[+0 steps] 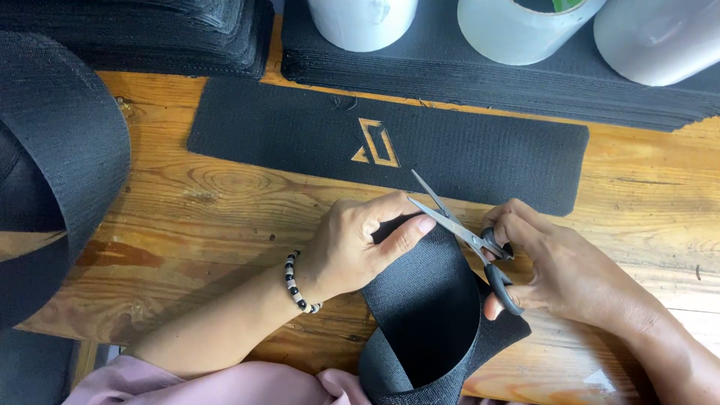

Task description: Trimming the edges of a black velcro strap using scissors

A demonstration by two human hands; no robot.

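The left hand (352,247), with a black-and-white bead bracelet (297,283) on its wrist, was closed on the upper edge of a looped black woven strap (424,315), thumb and fingers pinching the fabric flat against the wooden table (210,217). The right hand (551,262) gripped a pair of scissors (461,232) by their black handles, fingers through the loops; the blades stood slightly apart, their tips pointing up and left, just above the strap's edge beside the left thumb. The strap curled down toward the person's lap, near a pink sleeve (217,382). Beyond the hands lay a flat black strip (480,154) with a cut-out emblem showing the wood beneath. Stacks of black strips (465,75) sat along the far edge, with white tape rolls (517,30) standing on them, and a large roll of black webbing (60,165) rested at the left.
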